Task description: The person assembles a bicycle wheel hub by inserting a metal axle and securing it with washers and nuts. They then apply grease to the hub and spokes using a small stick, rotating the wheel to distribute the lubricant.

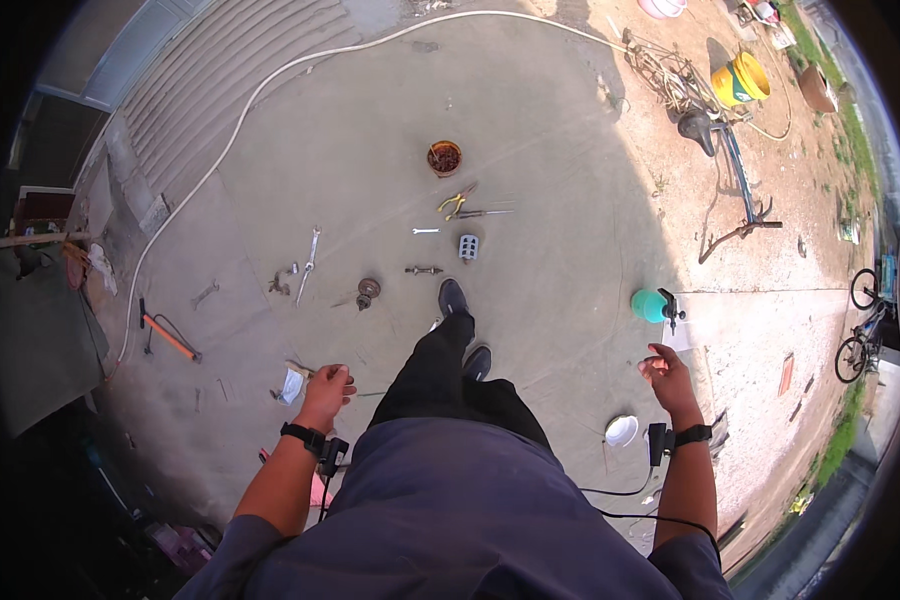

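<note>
I stand on a concrete yard, mid-step, one dark shoe [453, 297] ahead. My left hand [327, 388] is curled into a loose fist at my side with nothing visible in it. My right hand [667, 377] hangs out to the right, fingers bent and apart, holding nothing. Both wrists carry black straps with small devices. Ahead on the ground lie yellow-handled pliers [456, 202], a small wrench [425, 231], a long spanner [310, 252], a grey block with holes [468, 247] and a round metal hub part [368, 292].
A rusty tin [444, 157] of parts stands farther ahead. An orange hand pump [168, 337] lies left, a white hose [232, 125] curves past steps. A teal sprayer bottle [652, 305], white bowl [621, 430], upturned bicycle frame [735, 170] and yellow bucket [740, 80] are right.
</note>
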Action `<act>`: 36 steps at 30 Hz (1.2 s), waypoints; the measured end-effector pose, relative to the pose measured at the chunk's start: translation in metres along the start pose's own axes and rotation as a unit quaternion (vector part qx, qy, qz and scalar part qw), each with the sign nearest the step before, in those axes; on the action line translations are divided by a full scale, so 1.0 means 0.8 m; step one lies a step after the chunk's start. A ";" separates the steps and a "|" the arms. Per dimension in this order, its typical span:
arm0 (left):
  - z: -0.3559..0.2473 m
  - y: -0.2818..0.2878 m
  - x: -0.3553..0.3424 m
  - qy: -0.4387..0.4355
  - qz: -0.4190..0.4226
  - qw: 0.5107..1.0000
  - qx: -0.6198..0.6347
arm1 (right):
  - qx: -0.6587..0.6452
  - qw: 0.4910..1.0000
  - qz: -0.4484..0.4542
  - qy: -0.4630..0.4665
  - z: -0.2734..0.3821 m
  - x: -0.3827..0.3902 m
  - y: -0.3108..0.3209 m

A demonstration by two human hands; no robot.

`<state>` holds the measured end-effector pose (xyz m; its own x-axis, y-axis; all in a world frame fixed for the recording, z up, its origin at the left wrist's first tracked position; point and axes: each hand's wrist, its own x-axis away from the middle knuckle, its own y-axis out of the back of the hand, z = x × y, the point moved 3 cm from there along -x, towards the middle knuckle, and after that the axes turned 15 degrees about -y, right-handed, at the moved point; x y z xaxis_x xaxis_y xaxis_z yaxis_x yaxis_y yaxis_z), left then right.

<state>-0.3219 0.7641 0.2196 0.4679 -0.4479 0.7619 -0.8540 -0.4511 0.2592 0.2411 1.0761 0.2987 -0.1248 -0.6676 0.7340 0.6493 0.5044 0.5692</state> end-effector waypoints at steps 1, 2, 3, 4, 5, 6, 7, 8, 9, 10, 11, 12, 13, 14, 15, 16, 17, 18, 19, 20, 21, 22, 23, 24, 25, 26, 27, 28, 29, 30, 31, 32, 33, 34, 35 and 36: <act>-0.017 -0.010 -0.022 -0.015 -0.002 0.999 0.030 | -0.019 0.999 0.027 -0.016 0.026 -0.031 -0.006; -0.031 -0.018 -0.039 -0.026 -0.011 0.998 0.059 | -0.007 0.999 0.035 0.016 0.083 -0.044 -0.016; -0.034 -0.023 -0.047 -0.027 -0.016 0.996 0.081 | 0.024 0.998 0.043 0.024 0.121 -0.065 -0.024; -0.035 -0.027 -0.053 -0.028 -0.022 0.994 0.103 | 0.055 0.997 0.052 0.034 0.160 -0.091 -0.034; -0.029 -0.029 -0.061 -0.020 -0.033 0.991 0.130 | 0.074 0.994 0.069 0.047 0.194 -0.115 -0.049; -0.025 -0.032 -0.063 -0.007 -0.044 0.989 0.143 | 0.097 0.990 0.085 0.057 0.225 -0.135 -0.064; -0.024 -0.034 -0.063 0.005 -0.056 0.986 0.157 | 0.116 0.986 0.098 0.065 0.260 -0.155 -0.079; -0.021 -0.034 -0.059 0.020 -0.070 0.984 0.165 | 0.141 0.980 0.115 0.081 0.291 -0.174 -0.098; -0.010 -0.031 -0.059 0.038 -0.087 0.981 0.168 | 0.163 0.973 0.132 0.098 0.320 -0.195 -0.117; -0.001 -0.031 -0.052 0.062 -0.110 0.975 0.183 | 0.185 0.965 0.148 0.115 0.347 -0.218 -0.136; 0.005 -0.034 -0.046 0.084 -0.129 0.968 0.198 | 0.209 0.956 0.163 0.123 0.369 -0.244 -0.155; 0.010 -0.039 -0.044 0.106 -0.148 0.960 0.212 | 0.230 0.948 0.178 0.131 0.389 -0.274 -0.175; 0.013 -0.046 -0.044 0.113 -0.166 0.951 0.234 | 0.251 0.938 0.193 0.139 0.409 -0.302 -0.194; 0.018 -0.056 -0.038 0.126 -0.188 0.940 0.256 | 0.256 0.932 0.205 0.152 0.430 -0.324 -0.214; 0.022 -0.069 -0.035 0.137 -0.206 0.929 0.275 | 0.257 0.928 0.214 0.162 0.448 -0.346 -0.234; 0.028 -0.084 -0.031 0.154 -0.220 0.920 0.285 | 0.259 0.924 0.224 0.172 0.465 -0.367 -0.252; 0.033 -0.102 -0.029 0.169 -0.234 0.910 0.297 | 0.277 0.917 0.239 0.158 0.483 -0.389 -0.270; 0.037 -0.123 -0.028 0.183 -0.248 0.901 0.306 | 0.282 0.915 0.252 0.141 0.499 -0.413 -0.289; 0.039 -0.147 -0.028 0.189 -0.264 0.885 0.334 | 0.287 0.912 0.265 0.123 0.514 -0.436 -0.306; 0.042 -0.171 -0.028 0.200 -0.274 0.873 0.349 | 0.292 0.910 0.276 0.105 0.529 -0.463 -0.319; 0.046 -0.195 -0.027 0.205 -0.283 0.865 0.359 | 0.303 0.903 0.288 0.099 0.536 -0.493 -0.337; 0.050 -0.218 -0.025 0.210 -0.293 0.857 0.369 | 0.304 0.901 0.299 0.080 0.544 -0.523 -0.351; 0.046 -0.239 -0.023 0.243 -0.293 0.854 0.355 | 0.304 0.899 0.309 0.060 0.559 -0.540 -0.368; 0.042 -0.257 -0.023 0.274 -0.292 0.851 0.341 | 0.304 0.897 0.319 0.042 0.572 -0.564 -0.388; 0.045 -0.276 -0.026 0.297 -0.288 0.848 0.332 | 0.306 0.893 0.326 0.046 0.577 -0.598 -0.408; 0.046 -0.295 -0.029 0.309 -0.294 0.848 0.313 | 0.297 0.898 0.317 0.077 0.575 -0.629 -0.425; 0.044 -0.312 -0.032 0.325 -0.294 0.842 0.313 | 0.288 0.900 0.309 0.112 0.575 -0.658 -0.449; 0.044 -0.329 -0.034 0.341 -0.294 0.836 0.313 | 0.278 0.901 0.300 0.147 0.574 -0.685 -0.471; 0.048 -0.347 -0.032 0.353 -0.298 0.833 0.303 | 0.290 0.896 0.296 0.159 0.574 -0.711 -0.491; 0.055 -0.365 -0.031 0.362 -0.297 0.828 0.308 | 0.304 0.889 0.293 0.175 0.576 -0.735 -0.514; 0.063 -0.381 -0.030 0.372 -0.295 0.823 0.313 | 0.317 0.883 0.291 0.189 0.574 -0.755 -0.533; 0.067 -0.396 -0.029 0.380 -0.301 0.815 0.317 | 0.339 0.878 0.294 0.168 0.576 -0.767 -0.552; 0.060 -0.407 -0.029 0.391 -0.306 0.812 0.305 | 0.361 0.871 0.300 0.148 0.585 -0.771 -0.569; 0.058 -0.422 -0.028 0.402 -0.308 0.806 0.307 | 0.385 0.861 0.307 0.126 0.585 -0.781 -0.586; 0.059 -0.434 -0.027 0.412 -0.309 0.800 0.309 | 0.398 0.846 0.312 0.170 0.582 -0.803 -0.601; 0.062 -0.441 -0.027 0.420 -0.308 0.795 0.310 | 0.408 0.830 0.314 0.214 0.581 -0.831 -0.610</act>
<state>-0.0193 0.8950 0.0825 0.2148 0.5616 0.7990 -0.1234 -0.7960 0.5926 -0.3419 1.5281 -0.2946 0.4372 -0.1784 0.8815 -0.2615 0.9126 0.3143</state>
